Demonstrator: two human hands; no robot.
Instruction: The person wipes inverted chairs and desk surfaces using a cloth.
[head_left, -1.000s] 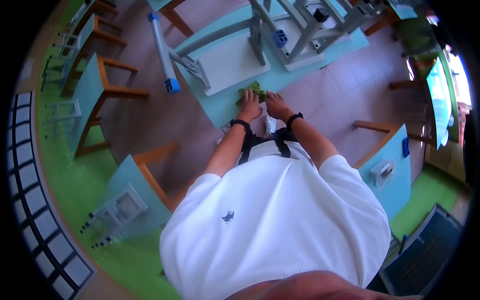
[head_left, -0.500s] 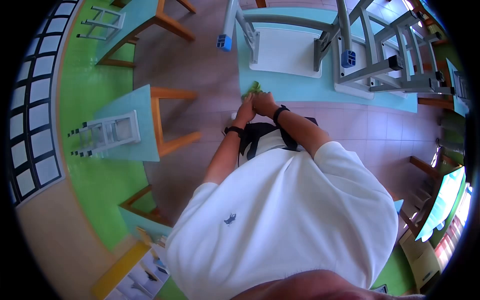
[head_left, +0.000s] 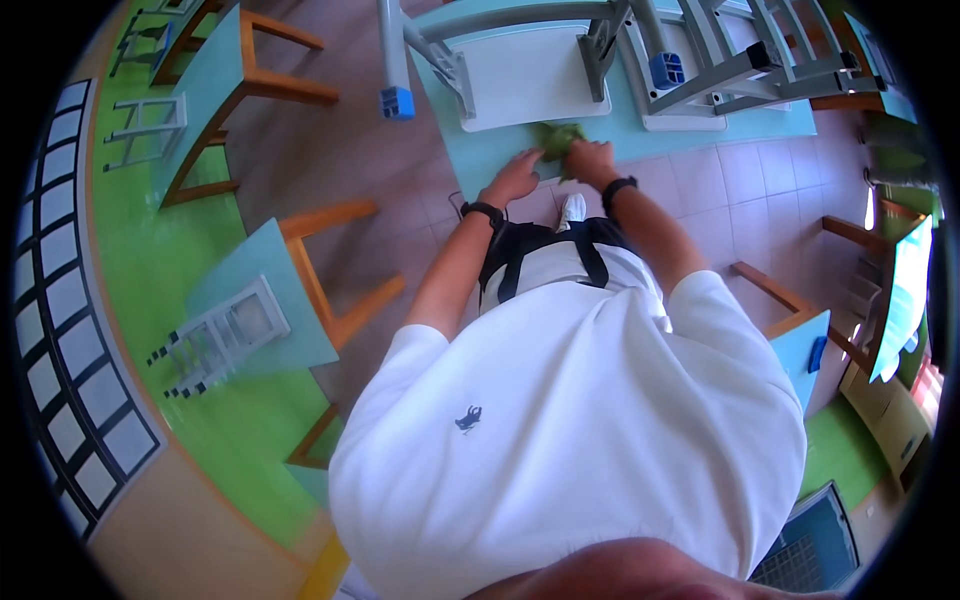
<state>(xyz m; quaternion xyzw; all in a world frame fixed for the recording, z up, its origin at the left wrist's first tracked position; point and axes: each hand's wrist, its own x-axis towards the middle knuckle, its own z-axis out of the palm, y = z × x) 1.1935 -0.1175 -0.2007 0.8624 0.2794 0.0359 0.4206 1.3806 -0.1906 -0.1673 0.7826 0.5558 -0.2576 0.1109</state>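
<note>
A crumpled green cloth (head_left: 561,139) lies at the near edge of the light-blue table (head_left: 480,165). My right hand (head_left: 591,163) is closed on the cloth's right side. Just to the left, my left hand (head_left: 514,177) is at the table edge, fingers stretched toward the cloth and apparently holding nothing. Slight blur hides whether its fingertips touch the fabric. An upturned stool (head_left: 535,80) rests seat-down on the table beyond both hands, with its grey legs sticking up.
More upturned stools (head_left: 690,110) stand on the table to the right, their blue-capped and black-capped legs jutting toward me. Another table (head_left: 260,290) with wooden legs and a stool on it is at my left. A shoe (head_left: 572,210) shows on the tiled floor below me.
My hands, together on the green cloth before, have come apart. The right hand has moved right and forward with the cloth. The view has shifted along the table.
</note>
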